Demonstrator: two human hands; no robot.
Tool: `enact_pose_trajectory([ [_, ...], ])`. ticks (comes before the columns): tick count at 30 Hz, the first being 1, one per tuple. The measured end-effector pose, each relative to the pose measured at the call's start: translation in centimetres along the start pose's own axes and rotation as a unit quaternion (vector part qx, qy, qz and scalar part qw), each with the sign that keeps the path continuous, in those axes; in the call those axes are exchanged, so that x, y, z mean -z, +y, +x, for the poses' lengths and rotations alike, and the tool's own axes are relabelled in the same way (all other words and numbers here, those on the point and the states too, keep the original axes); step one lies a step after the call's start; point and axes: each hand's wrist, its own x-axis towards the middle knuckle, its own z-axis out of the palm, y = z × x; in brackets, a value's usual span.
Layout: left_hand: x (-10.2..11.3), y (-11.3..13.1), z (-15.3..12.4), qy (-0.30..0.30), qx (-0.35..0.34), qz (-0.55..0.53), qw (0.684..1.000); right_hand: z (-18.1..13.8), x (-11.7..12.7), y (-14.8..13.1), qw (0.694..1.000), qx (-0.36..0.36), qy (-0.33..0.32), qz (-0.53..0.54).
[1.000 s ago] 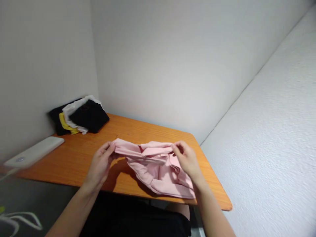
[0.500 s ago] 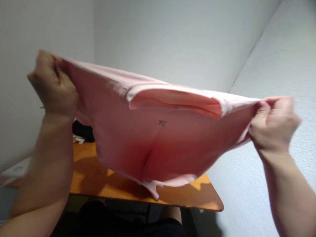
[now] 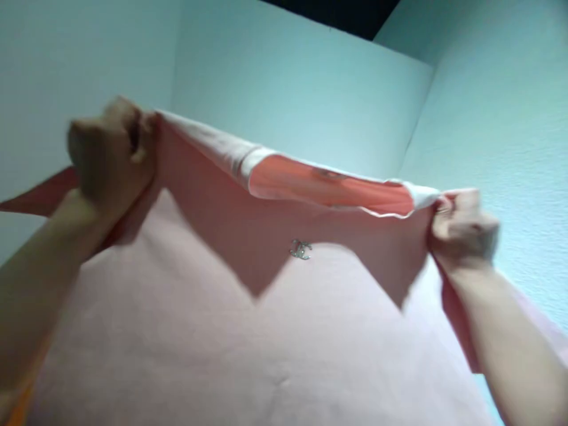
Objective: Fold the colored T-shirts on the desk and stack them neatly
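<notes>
A pink T-shirt (image 3: 266,331) hangs spread between my hands, its neck opening at the top and a small metallic emblem (image 3: 301,249) below the collar. My left hand (image 3: 113,151), slightly blurred, is closed in a fist on one shoulder of the shirt. On the other shoulder, lower in the view, my right hand (image 3: 464,228) grips the fabric. The collar (image 3: 331,183) gapes between them and shows the coral-coloured inside. Sleeve cloth sticks out behind both wrists. The shirt's lower part runs out of the bottom of the view.
Pale walls (image 3: 302,89) meet in corners behind the shirt, with a textured wall (image 3: 510,148) close on the right. A dark area (image 3: 332,18) shows above the back wall. An orange-brown sliver (image 3: 26,396) appears at lower left.
The view has tilted up and the tabletop is now mostly hidden. My hands have come closer together, and the shirt has gone from billowing to hanging down long in front of me.
</notes>
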Motion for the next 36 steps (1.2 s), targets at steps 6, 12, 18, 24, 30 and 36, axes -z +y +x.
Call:
enact_pose_trajectory([
  [6, -13.1, 2.7, -5.3, -0.303, -0.043, 0.111, 0.945, -2.2, -12.5, -5.3, 0.943, 0.023, -0.333, -0.013],
  [12, -12.6, -3.0, -24.3, -0.516, -0.062, 0.089, 0.849, -20.9, -14.3, -9.0, 0.867, 0.074, -0.492, 0.032],
  [18, -8.9, -10.8, -38.0, -0.649, 0.023, 0.138, 0.748, -35.8, -16.4, -4.9, 0.743, 0.028, -0.669, 0.022],
  [24, -11.6, -15.1, -37.5, -0.684, 0.041, 0.188, 0.704, -36.7, -22.1, -5.1, 0.738, 0.013, -0.673, 0.044],
  [30, -13.0, -16.9, -36.3, -0.675, 0.038, 0.217, 0.704, -35.9, -24.7, -7.9, 0.765, -0.008, -0.634, 0.11],
  [36, -12.1, -10.8, -35.6, -0.62, -0.025, 0.215, 0.754, -32.7, -26.0, -4.1, 0.806, -0.113, -0.576, 0.075],
])
